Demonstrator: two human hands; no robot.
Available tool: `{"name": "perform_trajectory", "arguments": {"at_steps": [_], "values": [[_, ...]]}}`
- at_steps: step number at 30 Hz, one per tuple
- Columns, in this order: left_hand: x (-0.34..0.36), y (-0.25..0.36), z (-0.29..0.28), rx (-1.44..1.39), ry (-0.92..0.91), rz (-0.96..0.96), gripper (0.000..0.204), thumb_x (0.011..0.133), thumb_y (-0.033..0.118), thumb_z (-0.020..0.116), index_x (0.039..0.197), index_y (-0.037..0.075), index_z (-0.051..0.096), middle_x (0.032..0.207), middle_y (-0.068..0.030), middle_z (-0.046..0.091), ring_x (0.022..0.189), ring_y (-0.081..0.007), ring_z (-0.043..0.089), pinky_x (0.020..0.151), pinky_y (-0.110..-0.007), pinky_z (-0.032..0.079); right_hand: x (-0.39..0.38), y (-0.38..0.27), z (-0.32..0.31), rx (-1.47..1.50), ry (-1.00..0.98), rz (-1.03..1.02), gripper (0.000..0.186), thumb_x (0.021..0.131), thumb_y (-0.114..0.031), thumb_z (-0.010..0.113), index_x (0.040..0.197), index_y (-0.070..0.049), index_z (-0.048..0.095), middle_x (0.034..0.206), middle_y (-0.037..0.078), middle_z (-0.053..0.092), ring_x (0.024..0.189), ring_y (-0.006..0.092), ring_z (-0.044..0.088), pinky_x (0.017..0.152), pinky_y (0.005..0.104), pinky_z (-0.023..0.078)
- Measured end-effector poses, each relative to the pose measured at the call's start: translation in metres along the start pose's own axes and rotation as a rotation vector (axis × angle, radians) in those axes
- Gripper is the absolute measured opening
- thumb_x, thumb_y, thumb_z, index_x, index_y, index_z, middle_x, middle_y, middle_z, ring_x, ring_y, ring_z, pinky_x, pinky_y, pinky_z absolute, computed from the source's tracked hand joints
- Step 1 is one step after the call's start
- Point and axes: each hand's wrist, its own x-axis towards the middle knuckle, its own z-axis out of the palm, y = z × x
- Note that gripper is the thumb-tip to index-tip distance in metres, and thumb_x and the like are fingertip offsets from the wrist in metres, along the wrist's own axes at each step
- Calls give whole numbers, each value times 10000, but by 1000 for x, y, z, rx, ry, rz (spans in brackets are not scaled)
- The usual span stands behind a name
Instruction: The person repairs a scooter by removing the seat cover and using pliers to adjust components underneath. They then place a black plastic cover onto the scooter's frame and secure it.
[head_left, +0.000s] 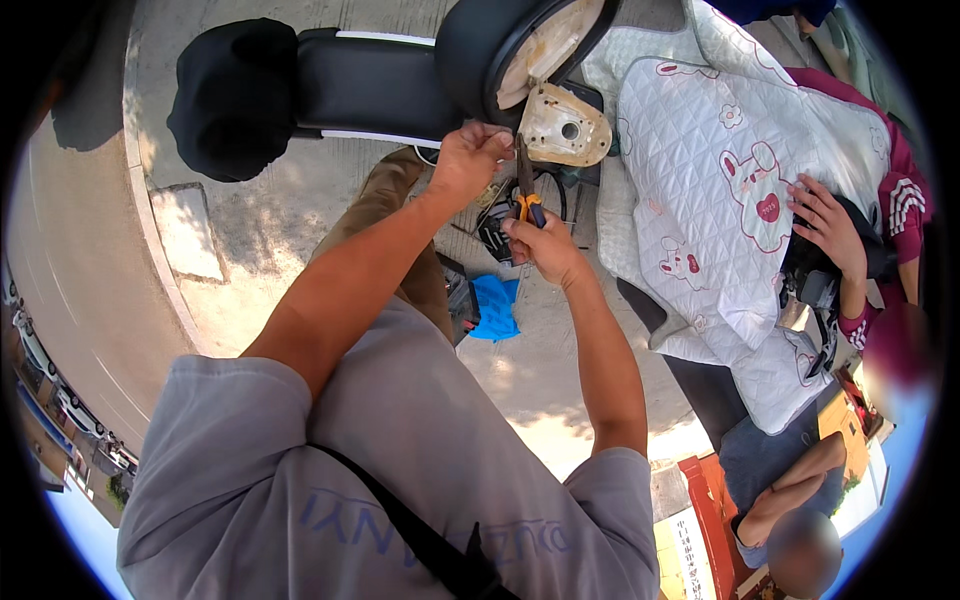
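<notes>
My left hand (470, 160) has thumb and fingertips pinched at the left edge of a beige plate (590, 130) with a round hole and small holes; what they pinch is too small to make out. My right hand (543, 245) grips the orange and dark-blue handles of long metal pliers (525, 175), whose jaws point up beside the left fingertips. The plate adjoins a black padded part (470, 50) with a beige inner face, at the end of a long black seat (370, 85). Dark tools or parts (497, 235) lie below my hands, partly hidden.
A blue bag (495, 307) lies on the pavement beside a dark open box (458, 290). At right, a white quilted cover (700, 180) is draped beside a person in maroon sleeves, whose hand (830, 225) touches it. Another seated person (780, 500) is lower right. A curb (160, 260) runs along the left.
</notes>
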Motion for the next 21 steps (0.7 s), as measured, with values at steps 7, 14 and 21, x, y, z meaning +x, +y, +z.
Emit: {"name": "perform_trajectory", "arguments": {"at_steps": [7, 14, 21], "values": [[9, 10, 2, -105, 12, -125, 188, 1016, 150, 722, 1078, -27, 720, 978, -97, 768, 872, -158, 735, 763, -295, 601, 53, 62, 65, -223, 581, -297, 274, 1017, -266, 673, 863, -59, 580, 678, 12, 559, 562, 122, 527, 513, 309, 428], [10, 9, -4, -87, -18, -169, 239, 1011, 174, 738, 1093, -50, 711, 977, -116, 767, 894, -179, 746, 797, -309, 605, 32, 25, 110, 86, 598, -111, 305, 1061, -292, 612, 855, -74, 551, 652, 21, 538, 481, 128, 482, 436, 315, 393], [12, 11, -3, -109, -34, -237, 256, 1002, 181, 749, 1073, -61, 704, 968, -134, 769, 871, -184, 753, 760, -313, 611, 7, -11, 117, -69, 684, 68, 315, 1069, -278, 585, 835, -73, 533, 632, 38, 522, 454, 155, 465, 412, 346, 373]]}}
